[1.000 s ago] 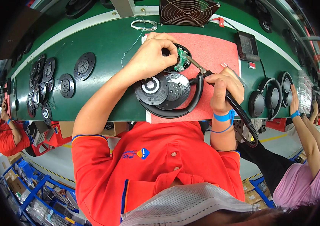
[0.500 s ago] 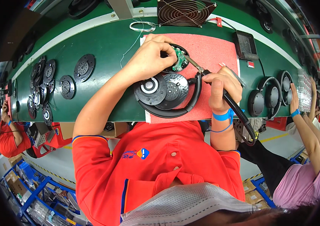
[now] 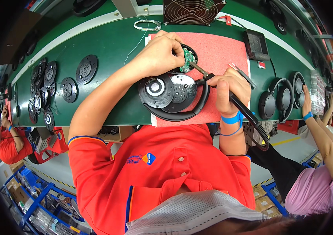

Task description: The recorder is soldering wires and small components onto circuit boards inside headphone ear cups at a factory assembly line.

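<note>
Mat [image 3: 225, 47] of pink foam runs to the front edge of the green bench [image 3: 100, 41], its far right part bare; left of it the bench is open up to loose black discs [image 3: 86, 69], save for the forearm crossing over, while right of it the room narrows toward finished-looking headphones [image 3: 282, 100]. On the mat's far half, left of its centre, lies the circuit board [image 3: 189, 59], small, green and crowded with parts. The left hand [image 3: 161, 55] has thumb and forefinger curled together at its left side; what they pinch, I cannot tell. The right hand [image 3: 232, 92] wraps its fingers around a soldering iron [image 3: 241, 105], whose tip points at the board's right side, contact too small to judge. A round black ear cup [image 3: 192, 49] contains the board. Just beside the mat's far right corner stands a black tray [image 3: 259, 59], its contents too dark to tell.
</note>
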### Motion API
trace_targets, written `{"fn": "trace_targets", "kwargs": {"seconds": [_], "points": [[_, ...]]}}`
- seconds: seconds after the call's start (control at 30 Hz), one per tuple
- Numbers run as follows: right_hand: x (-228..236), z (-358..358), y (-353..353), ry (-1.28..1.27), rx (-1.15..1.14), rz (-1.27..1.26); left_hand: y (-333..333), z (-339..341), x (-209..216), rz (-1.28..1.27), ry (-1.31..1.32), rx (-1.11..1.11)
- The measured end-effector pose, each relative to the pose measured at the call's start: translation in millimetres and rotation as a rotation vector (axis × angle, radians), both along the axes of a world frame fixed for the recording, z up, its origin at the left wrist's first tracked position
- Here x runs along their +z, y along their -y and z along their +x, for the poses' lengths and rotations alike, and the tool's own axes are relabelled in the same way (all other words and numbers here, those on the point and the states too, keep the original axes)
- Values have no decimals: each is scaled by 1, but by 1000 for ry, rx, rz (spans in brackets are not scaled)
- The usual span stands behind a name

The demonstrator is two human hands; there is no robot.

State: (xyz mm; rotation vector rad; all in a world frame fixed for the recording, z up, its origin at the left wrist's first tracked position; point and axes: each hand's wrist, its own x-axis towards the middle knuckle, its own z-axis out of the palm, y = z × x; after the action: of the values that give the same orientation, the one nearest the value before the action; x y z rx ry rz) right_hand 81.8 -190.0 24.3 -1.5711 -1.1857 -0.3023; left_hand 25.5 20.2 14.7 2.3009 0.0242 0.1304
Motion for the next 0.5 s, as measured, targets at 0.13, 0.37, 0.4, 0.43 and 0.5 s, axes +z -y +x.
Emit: {"fn": "trace_targets", "kwargs": {"seconds": [0.13,0.37,0.4,0.43,0.5], "points": [[0,-1,-2,4,-21,-5,1,1,1,10,-33,13],[3,-5,-3,-7,-32,-62,2,1,2,5,-23,24],[1,-4,-4,-3,-27,-55,2,1,2,5,-23,22],[0,-3,-4,2,-21,-48,2,1,2,8,-27,26],[-1,-3,-4,2,-19,-45,2,1,2,10,-32,28]]}}
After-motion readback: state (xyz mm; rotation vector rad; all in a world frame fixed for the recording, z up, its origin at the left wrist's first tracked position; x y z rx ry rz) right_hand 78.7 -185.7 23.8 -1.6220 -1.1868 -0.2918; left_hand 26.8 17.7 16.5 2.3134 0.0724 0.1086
